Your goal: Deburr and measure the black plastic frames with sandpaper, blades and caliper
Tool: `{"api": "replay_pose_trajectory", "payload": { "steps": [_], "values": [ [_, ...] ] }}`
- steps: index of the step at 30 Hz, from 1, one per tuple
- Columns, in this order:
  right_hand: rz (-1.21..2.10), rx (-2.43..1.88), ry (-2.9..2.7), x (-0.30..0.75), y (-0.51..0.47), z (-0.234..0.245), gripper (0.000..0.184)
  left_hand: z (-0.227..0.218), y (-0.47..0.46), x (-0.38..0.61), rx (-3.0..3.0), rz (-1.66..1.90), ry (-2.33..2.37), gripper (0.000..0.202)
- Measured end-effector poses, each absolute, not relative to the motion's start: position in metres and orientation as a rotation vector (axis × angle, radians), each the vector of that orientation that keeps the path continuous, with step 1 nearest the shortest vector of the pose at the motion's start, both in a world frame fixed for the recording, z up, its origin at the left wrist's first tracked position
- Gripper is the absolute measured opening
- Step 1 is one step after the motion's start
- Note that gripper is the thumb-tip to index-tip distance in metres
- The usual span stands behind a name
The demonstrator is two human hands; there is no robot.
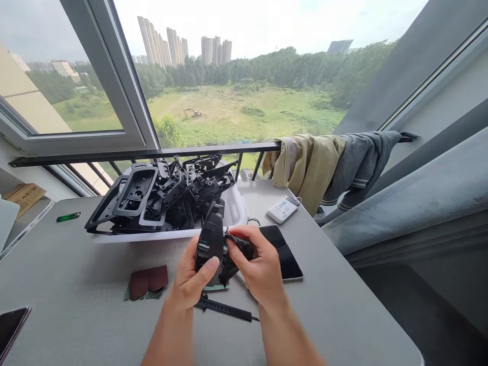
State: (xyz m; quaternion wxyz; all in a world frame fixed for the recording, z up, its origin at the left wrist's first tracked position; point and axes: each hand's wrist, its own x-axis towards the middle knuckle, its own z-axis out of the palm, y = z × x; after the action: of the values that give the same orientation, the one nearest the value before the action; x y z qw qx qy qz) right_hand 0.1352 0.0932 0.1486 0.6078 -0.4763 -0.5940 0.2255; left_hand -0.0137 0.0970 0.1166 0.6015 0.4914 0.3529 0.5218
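A curved black plastic part (211,239) is held upright above the table. My left hand (193,272) is closed round its left side, with the thumb across the front face. My right hand (259,259) pinches a dark, soft-looking cover (243,247) against the part's right side; it looks like fabric or leather, though the fingers hide much of it. Below the hands lies a black caliper (227,308) on the table. A white basket (233,203) piled with black plastic parts (171,190) stands just beyond them.
Dark red sandpaper pieces (148,282) lie left of my hands. A tablet (285,254) and a white power bank (282,209) are on the right. A green lighter (68,217) and a phone (13,330) sit at the left. Clothes (312,168) hang over the window rail (183,151).
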Motion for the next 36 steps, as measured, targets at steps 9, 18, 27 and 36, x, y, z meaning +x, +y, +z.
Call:
{"api": "replay_pose_trajectory", "payload": {
  "steps": [9,18,27,36],
  "values": [
    [0.461,-1.085,-1.383,0.133,0.094,0.148,0.017,0.124,0.096,-0.010,1.154,1.200,0.791,0.028],
    [0.434,-1.111,-1.264,0.141,0.095,0.148,0.016,0.132,0.098,-0.001,0.768,1.418,0.828,0.038],
    [0.601,-1.108,-1.341,0.133,0.093,0.146,0.014,0.148,0.094,0.006,0.599,1.381,0.733,0.031],
    [0.323,-1.145,-1.420,0.139,0.101,0.143,0.017,0.148,0.101,0.005,0.550,1.315,0.749,0.026]
  ]
}}
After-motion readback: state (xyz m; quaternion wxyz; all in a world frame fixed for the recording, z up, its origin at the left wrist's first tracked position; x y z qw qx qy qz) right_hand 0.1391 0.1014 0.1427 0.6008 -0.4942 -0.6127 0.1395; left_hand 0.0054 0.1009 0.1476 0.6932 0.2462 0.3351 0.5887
